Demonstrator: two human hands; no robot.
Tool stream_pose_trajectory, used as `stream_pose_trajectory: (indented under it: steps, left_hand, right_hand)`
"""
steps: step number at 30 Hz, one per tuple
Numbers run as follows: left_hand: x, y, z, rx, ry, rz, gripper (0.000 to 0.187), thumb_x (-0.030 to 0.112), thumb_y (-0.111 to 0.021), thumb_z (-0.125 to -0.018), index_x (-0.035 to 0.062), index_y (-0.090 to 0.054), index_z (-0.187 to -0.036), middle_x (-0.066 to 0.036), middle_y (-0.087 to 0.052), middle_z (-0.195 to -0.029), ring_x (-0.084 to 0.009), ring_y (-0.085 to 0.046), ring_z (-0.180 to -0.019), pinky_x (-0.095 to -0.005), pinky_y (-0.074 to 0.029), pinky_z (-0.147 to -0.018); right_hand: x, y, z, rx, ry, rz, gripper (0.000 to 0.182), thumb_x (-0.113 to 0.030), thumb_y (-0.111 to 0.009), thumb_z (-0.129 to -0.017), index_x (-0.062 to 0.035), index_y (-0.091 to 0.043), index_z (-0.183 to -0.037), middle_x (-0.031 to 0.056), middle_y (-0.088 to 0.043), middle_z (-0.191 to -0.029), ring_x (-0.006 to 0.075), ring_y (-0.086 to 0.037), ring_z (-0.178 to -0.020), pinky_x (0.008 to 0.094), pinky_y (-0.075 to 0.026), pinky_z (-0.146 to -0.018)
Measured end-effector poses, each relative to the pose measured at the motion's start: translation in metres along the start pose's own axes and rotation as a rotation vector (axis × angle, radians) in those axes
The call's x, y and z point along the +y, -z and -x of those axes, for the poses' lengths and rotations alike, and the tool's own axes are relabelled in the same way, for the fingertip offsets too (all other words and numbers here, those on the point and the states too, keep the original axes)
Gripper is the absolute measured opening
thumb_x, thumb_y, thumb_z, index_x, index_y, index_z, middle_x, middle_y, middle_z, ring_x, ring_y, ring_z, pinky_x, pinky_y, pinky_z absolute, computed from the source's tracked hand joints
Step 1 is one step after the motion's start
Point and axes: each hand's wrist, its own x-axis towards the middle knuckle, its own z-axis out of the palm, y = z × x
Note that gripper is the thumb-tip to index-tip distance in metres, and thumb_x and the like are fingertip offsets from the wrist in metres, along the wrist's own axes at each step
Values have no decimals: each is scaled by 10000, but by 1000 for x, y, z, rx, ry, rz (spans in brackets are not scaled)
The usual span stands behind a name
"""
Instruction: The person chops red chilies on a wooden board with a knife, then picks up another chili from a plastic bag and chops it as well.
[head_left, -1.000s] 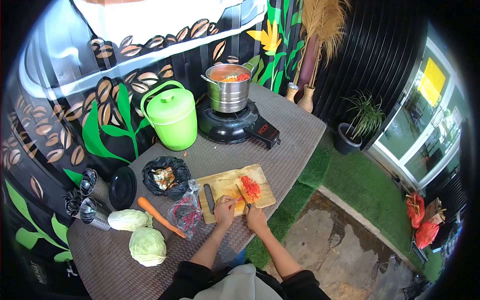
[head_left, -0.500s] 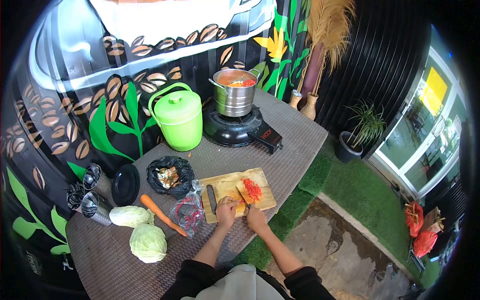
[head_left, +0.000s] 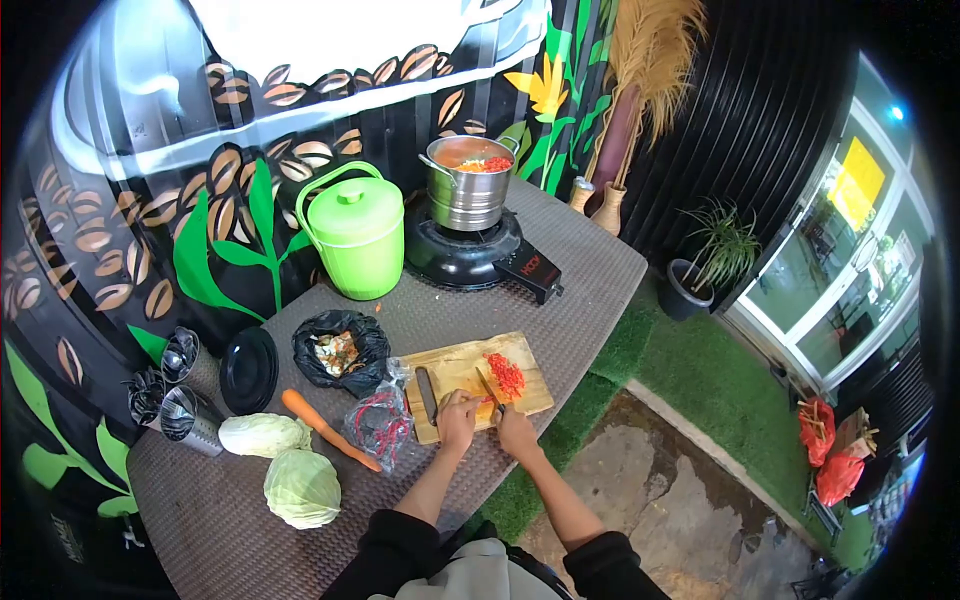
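Observation:
My right hand (head_left: 517, 433) is closed round the handle of a knife (head_left: 486, 383), whose blade points away from me over the wooden cutting board (head_left: 455, 365). My left hand (head_left: 458, 420) rests at the board's near side, fingers pinched on a red chili (head_left: 486, 399) whose tip shows beside the blade. Just beyond the knife lies a heap of chopped red chili (head_left: 506, 374). A clear plastic bag with red chilies (head_left: 380, 420) sits left of the board, against a black plastic bag (head_left: 340, 350) holding scraps.
A carrot (head_left: 325, 428), a long cabbage (head_left: 265, 434) and a round cabbage (head_left: 303, 490) lie at left, near metal cutlery holders (head_left: 190, 420) and black plates (head_left: 249, 370). Behind stand a lidded green bucket (head_left: 355, 240) and a steel pot (head_left: 467, 195) on a portable stove (head_left: 460, 252).
The knife blade has turned from lying broad side up by the chopped heap to standing more on edge, closer to my left fingers. Both hands stay over the board.

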Motion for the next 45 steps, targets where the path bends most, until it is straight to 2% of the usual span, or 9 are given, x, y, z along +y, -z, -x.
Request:
stream_pose_trajectory:
  steps: [6,8,14,21,26,31,37,39,45]
  left_hand:
    - [-1,2,-1,-20,-8,12,141,74,-631,-772,105,-729,-868,-70,-588,-862,-258,-559,-862,-373,-451,-773]
    - [-2,2,-2,-13,-15,22,144,75,-624,-773,100,-728,-870,-71,-587,-863,-258,-557,-865,-373,-450,-775]
    - [-4,4,3,-30,-66,-42,164,72,-609,-772,106,-731,-876,-69,-580,-865,-252,-551,-878,-367,-452,-778]
    - [-1,5,0,-11,-88,-25,162,64,-609,-781,107,-735,-874,-77,-594,-859,-257,-568,-850,-367,-462,-759]
    - [-3,2,1,15,-87,-4,161,53,-613,-773,100,-732,-870,-84,-588,-835,-260,-568,-833,-370,-458,-752]
    - [-1,0,2,17,-87,-45,176,47,-620,-765,120,-734,-877,-75,-563,-788,-252,-557,-810,-369,-454,-739]
    - [8,1,1,-2,-17,-23,150,89,-632,-770,134,-731,-873,-51,-496,-702,-233,-522,-748,-365,-439,-712]
    - [6,-2,3,12,-38,-35,143,92,-633,-772,133,-730,-869,-50,-491,-699,-232,-521,-745,-363,-438,-707]
    - [4,-6,3,35,-30,-43,133,95,-633,-771,127,-728,-858,-51,-483,-700,-230,-518,-739,-365,-434,-696]
  right_hand:
    - [13,20,-16,-251,17,-37,383,-306,-444,-923,64,-541,-906,315,-608,-829,405,-633,-794,509,-492,-694]
    - [16,0,-3,5,104,27,390,-314,-440,-924,63,-539,-914,310,-610,-829,419,-625,-811,514,-491,-694]
    - [-13,-7,14,-15,-150,31,395,-341,-454,-920,39,-519,-1008,302,-600,-960,456,-587,-919,496,-480,-798]
    - [-3,5,-4,-167,-22,45,379,-329,-452,-928,29,-502,-1038,287,-619,-921,445,-611,-889,509,-492,-775]
    - [-16,-8,22,78,-104,11,366,-307,-467,-927,52,-509,-990,318,-605,-920,451,-608,-857,520,-486,-754]
    - [2,1,4,2,-35,-22,379,-313,-445,-930,51,-506,-1018,279,-629,-854,453,-621,-821,505,-504,-722]
    - [25,-2,-28,-240,127,9,378,-295,-449,-924,47,-598,-869,281,-628,-870,453,-619,-834,502,-500,-731]
    - [2,11,-4,-62,42,-6,348,-295,-470,-921,41,-561,-929,276,-631,-837,442,-625,-829,499,-504,-730]
    - [-9,10,15,-42,-64,14,392,-330,-449,-935,44,-474,-1047,294,-622,-872,448,-611,-855,519,-489,-746]
